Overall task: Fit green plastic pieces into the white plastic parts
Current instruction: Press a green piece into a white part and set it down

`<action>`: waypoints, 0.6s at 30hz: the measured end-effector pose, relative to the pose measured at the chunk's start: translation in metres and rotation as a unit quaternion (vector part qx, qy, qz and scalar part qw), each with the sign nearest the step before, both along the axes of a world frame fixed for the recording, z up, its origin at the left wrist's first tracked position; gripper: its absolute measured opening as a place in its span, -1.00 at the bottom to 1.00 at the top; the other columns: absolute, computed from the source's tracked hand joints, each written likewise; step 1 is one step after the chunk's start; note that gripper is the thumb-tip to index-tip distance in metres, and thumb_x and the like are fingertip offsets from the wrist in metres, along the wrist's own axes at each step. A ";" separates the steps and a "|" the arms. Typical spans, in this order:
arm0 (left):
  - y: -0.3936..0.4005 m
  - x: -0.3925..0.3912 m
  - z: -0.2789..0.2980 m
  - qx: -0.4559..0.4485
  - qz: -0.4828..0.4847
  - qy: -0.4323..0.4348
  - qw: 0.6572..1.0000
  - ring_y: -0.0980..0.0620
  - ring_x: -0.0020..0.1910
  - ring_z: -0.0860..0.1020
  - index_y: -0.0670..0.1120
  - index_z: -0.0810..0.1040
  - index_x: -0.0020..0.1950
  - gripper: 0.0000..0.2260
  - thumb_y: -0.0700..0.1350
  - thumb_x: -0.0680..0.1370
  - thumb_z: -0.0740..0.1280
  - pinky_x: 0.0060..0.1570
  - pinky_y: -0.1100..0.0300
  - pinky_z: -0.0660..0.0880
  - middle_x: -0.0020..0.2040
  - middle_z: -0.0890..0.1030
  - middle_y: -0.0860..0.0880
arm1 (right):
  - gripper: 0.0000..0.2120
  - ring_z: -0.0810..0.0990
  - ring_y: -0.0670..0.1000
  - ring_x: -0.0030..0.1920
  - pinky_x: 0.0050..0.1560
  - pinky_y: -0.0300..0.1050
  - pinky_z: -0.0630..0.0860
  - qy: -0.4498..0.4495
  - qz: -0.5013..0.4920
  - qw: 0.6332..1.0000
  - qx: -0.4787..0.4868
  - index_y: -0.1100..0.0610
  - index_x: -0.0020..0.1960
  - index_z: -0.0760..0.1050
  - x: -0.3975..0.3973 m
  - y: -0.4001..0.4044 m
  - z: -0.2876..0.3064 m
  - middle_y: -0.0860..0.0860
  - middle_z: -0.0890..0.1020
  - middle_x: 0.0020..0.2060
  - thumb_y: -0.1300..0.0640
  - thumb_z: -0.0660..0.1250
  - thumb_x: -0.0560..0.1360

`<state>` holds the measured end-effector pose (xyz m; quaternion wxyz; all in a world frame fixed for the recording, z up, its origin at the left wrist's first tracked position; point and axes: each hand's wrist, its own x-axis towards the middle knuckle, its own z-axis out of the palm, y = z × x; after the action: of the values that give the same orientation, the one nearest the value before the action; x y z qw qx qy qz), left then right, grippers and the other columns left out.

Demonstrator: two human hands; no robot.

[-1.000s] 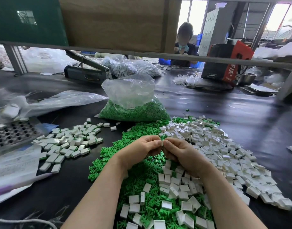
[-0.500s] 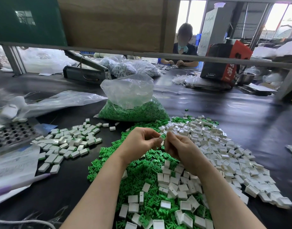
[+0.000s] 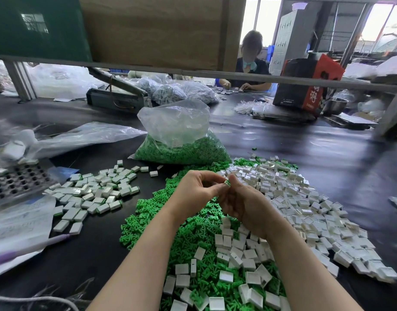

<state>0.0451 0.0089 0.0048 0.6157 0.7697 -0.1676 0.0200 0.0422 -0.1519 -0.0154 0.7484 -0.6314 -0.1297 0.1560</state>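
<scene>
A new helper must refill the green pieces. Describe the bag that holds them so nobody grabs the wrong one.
Start at the black worktable and find the loose green pile in front of the worker. Just behind it stands a clear plastic bag of green pieces, its top crumpled and open. The bags farther back hold pale parts; only this one is green at the bottom.

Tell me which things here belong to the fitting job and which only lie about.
Job: small white-and-green plastic piece held between left hand and right hand; loose green plastic pieces; white plastic parts.
Lying about: red-and-black cardboard box; steel bowl.
</scene>
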 end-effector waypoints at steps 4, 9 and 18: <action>-0.004 -0.001 -0.002 -0.017 0.004 0.029 0.999 0.24 -0.41 0.47 -0.06 0.64 -0.12 -0.94 -0.20 0.54 0.40 -0.35 0.41 0.40 -0.31 0.57 0.02 | -0.52 0.45 -0.05 -0.35 -0.36 -0.21 0.29 -0.007 -0.003 1.000 -0.004 0.20 -0.07 0.53 -0.002 -0.001 0.000 0.03 0.55 -0.33 -0.26 0.27 0.47; -0.013 -0.005 -0.001 -0.066 0.000 0.050 0.997 0.16 -0.53 0.47 -0.19 0.54 -0.20 -0.87 -0.34 0.52 0.28 -0.48 0.39 0.37 -0.47 0.53 0.01 | -0.53 0.44 -0.06 -0.31 -0.28 -0.18 0.29 -0.023 0.002 1.000 -0.021 0.27 -0.03 0.54 -0.005 0.001 0.004 0.00 0.58 -0.33 -0.17 0.22 0.50; -0.023 -0.007 -0.004 -0.119 -0.002 0.063 0.991 -0.02 -0.52 0.46 -0.16 0.43 -0.25 -0.93 -0.18 0.41 0.26 -0.44 0.17 0.46 -0.50 0.47 -0.01 | -0.65 0.43 -0.06 -0.31 -0.30 -0.19 0.27 -0.026 0.003 0.999 -0.030 0.15 -0.10 0.56 -0.005 0.000 0.002 -0.02 0.56 -0.34 -0.14 0.24 0.53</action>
<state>0.0383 -0.0143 0.0012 0.7124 0.6902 -0.1266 -0.0098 0.0369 -0.1516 -0.0131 0.7249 -0.6573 -0.1461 0.1457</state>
